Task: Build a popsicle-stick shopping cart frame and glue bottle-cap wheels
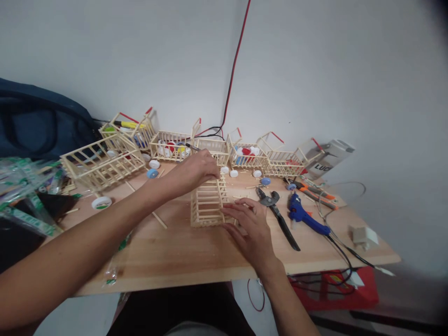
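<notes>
A small basket of thin wooden sticks (206, 205), with slatted sides, rests on the table in front of me. My left hand (204, 165) reaches over its far end; the fingers are closed at the far right corner, and what they pinch is hidden behind the hand. At the basket's near right edge, my right hand (251, 228) has its thumb and fingers on the side, gripping it. To the right of that hand lie black-handled pliers (278, 217). Farther right is a blue glue gun (306, 214) with its cable.
Several stick-built carts, one a large one (105, 161), line the wall; some hold bottle caps. Loose caps, including a white cap (101, 202), and stick scraps lie about. Orange-handled pliers (317, 193) and a box (329, 156) are at right, plastic wrappers (31, 196) at left.
</notes>
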